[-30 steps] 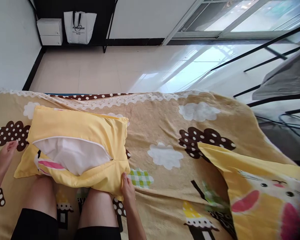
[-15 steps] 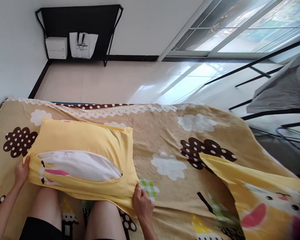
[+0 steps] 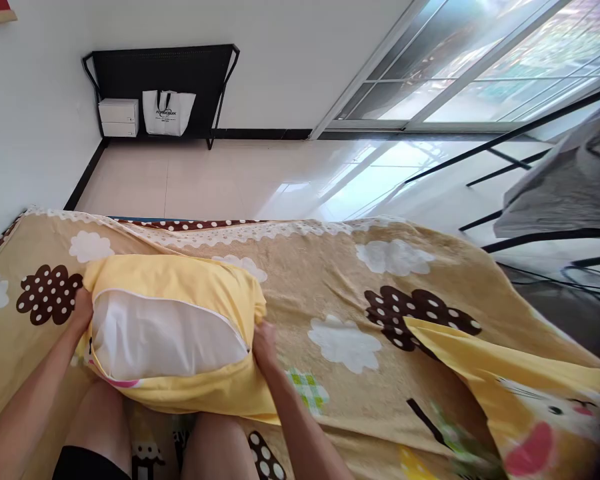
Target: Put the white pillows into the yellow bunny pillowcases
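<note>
A yellow pillowcase [image 3: 180, 272] lies across the bed just beyond my knees, its long zipped opening gaping wide. Through that gap a white pillow [image 3: 165, 337] shows inside. My left hand [image 3: 83, 308] is closed on the pillowcase's left edge near the far corner. On the other side, my right hand [image 3: 265, 343] grips its right edge; both hands are partly blurred, and some fingers are hidden by the cloth. A second yellow pillowcase with a printed animal face [image 3: 545, 407] rests at the lower right, apart from my hands.
The bed has a tan blanket [image 3: 325, 267] with cloud prints. Beyond the bed's far edge, a black shelf [image 3: 165, 70] against the wall holds white boxes [image 3: 119, 118] and a white tote bag [image 3: 169, 113]. Black metal bars [image 3: 510, 140] with grey cloth stand at right, beside a sliding window [image 3: 430, 80].
Both hands have moved from the pillowcase's near corners up along its sides, farther from me. The opening now gapes wider, showing more white pillow. The view has tilted slightly upward.
</note>
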`<state>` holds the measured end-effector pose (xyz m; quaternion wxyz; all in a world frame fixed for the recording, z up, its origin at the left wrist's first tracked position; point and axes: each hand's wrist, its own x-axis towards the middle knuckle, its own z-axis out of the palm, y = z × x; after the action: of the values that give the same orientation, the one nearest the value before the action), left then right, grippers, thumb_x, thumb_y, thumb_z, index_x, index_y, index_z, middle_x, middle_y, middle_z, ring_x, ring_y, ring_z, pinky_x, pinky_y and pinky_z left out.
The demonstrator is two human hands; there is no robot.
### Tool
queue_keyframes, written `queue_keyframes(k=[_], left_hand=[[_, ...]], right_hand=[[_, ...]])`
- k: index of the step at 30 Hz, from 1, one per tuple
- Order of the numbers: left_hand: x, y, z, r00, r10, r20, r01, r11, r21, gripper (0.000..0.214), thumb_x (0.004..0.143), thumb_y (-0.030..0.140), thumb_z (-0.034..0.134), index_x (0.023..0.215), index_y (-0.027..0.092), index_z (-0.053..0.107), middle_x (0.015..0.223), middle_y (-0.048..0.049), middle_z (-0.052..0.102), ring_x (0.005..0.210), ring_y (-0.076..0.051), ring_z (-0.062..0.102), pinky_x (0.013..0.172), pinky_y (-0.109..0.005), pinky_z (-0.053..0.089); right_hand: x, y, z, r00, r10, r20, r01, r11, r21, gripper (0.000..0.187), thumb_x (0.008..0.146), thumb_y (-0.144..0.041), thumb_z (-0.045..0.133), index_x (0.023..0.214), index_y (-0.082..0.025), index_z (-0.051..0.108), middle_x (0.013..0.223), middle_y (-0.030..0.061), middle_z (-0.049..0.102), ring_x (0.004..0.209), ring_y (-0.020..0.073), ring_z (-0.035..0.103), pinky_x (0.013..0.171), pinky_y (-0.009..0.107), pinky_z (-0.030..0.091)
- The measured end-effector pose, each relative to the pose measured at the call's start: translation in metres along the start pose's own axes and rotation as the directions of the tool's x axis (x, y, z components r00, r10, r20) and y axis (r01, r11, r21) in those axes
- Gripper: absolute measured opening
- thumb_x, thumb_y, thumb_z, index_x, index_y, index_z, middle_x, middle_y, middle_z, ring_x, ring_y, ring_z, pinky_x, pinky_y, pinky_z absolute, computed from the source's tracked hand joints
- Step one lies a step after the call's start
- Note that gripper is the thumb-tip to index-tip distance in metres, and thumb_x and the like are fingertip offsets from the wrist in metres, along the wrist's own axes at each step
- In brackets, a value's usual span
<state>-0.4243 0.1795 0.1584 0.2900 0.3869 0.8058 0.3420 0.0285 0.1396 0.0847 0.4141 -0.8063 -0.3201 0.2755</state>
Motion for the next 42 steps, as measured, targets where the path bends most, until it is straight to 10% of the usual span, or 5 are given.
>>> queue_keyframes(k=[11,14,18,26,42], left_hand=[[0.009,-0.013,-0.025,0.956,0.268,-0.116,-0.191,0.874,0.447,0.050,0.088,0.052,0.041,0.109,0.012,0.063,0.106,-0.0189,0.068,0.105,-0.034,0.062,0.088,-0.044,0.049],[-0.028,0.003,0.008,0.795,0.606,0.004,-0.534,0.697,0.479,0.058,0.091,0.043,0.042,0.139,0.010,0.042,0.141,-0.0206,0.050,0.133,-0.030,0.045,0.106,-0.043,0.038],[-0.070,0.020,0.061,0.534,0.732,0.423,-0.835,0.376,0.403,0.072,0.089,0.042,0.052,0.152,0.021,0.025,0.158,-0.0125,0.029,0.146,-0.025,0.026,0.118,-0.044,0.019],[-0.023,-0.070,0.025,0.880,0.427,0.209,-0.445,0.585,0.678,0.059,0.089,0.024,0.043,0.147,0.014,0.037,0.153,-0.0171,0.037,0.141,-0.029,0.035,0.111,-0.052,0.029],[-0.007,0.021,-0.054,0.771,0.628,0.101,-0.632,0.737,0.242,0.044,0.061,0.015,0.037,0.082,0.022,0.075,0.109,-0.0017,0.073,0.115,-0.023,0.063,0.110,-0.044,0.039]], right_hand=[[0.025,-0.029,-0.051,0.999,-0.008,-0.031,-0.003,0.942,-0.335,0.038,0.080,-0.048,0.054,0.074,-0.013,0.068,0.079,0.0173,0.063,0.082,0.0289,0.056,0.075,0.041,0.038],[-0.008,-0.049,-0.018,0.972,-0.234,-0.010,0.213,0.901,-0.378,0.047,0.084,-0.044,0.048,0.114,-0.011,0.065,0.117,0.0215,0.060,0.111,0.0325,0.052,0.092,0.045,0.036],[-0.063,-0.062,0.037,0.690,-0.649,0.320,0.719,0.569,-0.399,0.060,0.090,-0.047,0.045,0.144,-0.021,0.041,0.149,0.0148,0.040,0.137,0.0280,0.035,0.109,0.046,0.024],[-0.046,0.001,0.013,0.905,-0.403,0.135,0.374,0.605,-0.703,0.066,0.089,-0.039,0.040,0.149,-0.016,0.031,0.149,0.0188,0.039,0.135,0.0322,0.034,0.104,0.054,0.026],[-0.013,-0.046,-0.056,0.764,-0.614,0.199,0.599,0.557,-0.575,0.055,0.069,-0.007,0.042,0.119,-0.020,0.062,0.121,0.0089,0.064,0.110,0.0242,0.053,0.095,0.040,0.032]])
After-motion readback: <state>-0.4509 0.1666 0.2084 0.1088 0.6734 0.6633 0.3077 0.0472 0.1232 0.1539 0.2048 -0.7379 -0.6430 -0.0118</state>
